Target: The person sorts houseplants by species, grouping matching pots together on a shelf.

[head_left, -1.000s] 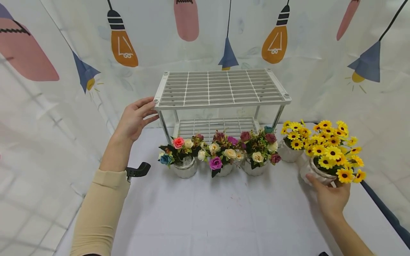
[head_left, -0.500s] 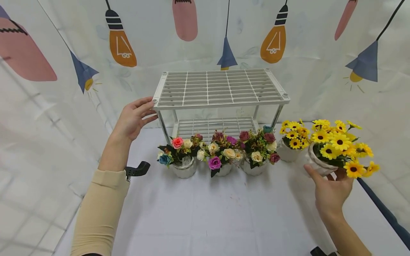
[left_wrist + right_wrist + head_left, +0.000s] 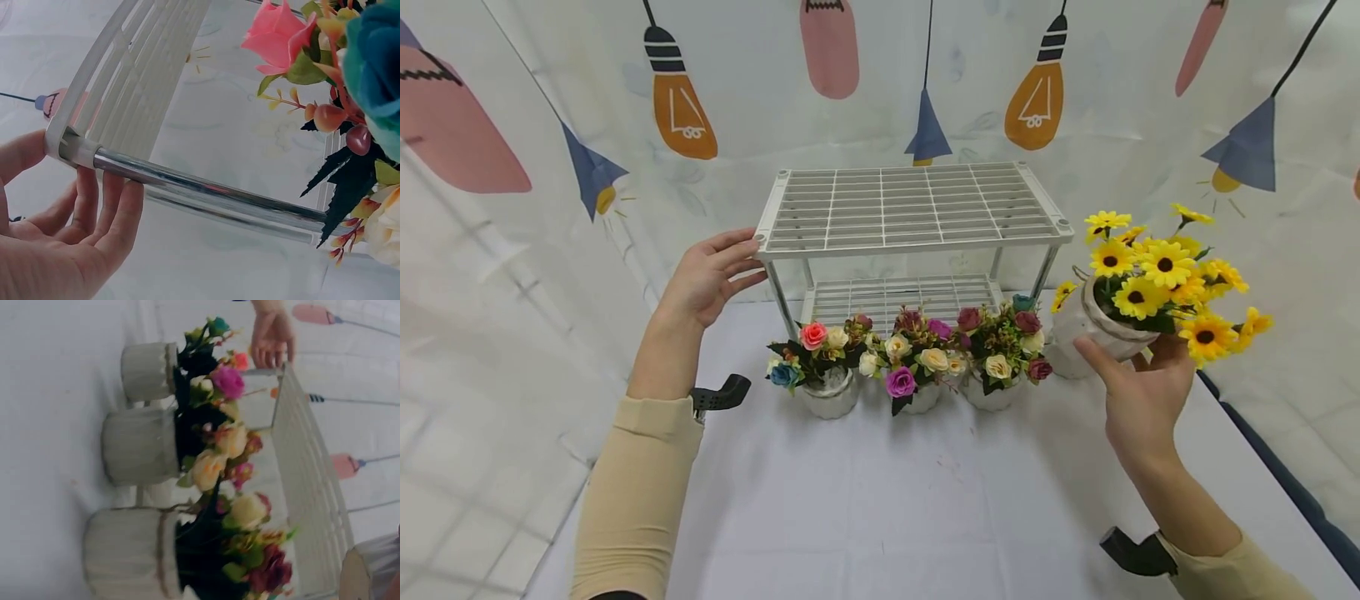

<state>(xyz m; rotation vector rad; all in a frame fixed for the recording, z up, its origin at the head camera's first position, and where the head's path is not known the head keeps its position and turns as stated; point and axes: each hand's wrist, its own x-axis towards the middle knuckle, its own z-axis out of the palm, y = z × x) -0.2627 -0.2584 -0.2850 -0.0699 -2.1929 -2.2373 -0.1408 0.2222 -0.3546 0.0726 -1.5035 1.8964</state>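
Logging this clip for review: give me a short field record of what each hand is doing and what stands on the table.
left hand: open, fingers resting on the front left corner of the white rack
right hand: holds the sunflower pot lifted off the table, tilted
rose pots: three in a row before the rack
second sunflower pot: mostly hidden behind the lifted one
surface: white tablecloth

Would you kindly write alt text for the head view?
A right hand holds a sunflower pot in the air beside a white two-tier rack, whose corner the left hand touches. Three mixed-flower pots line the table.
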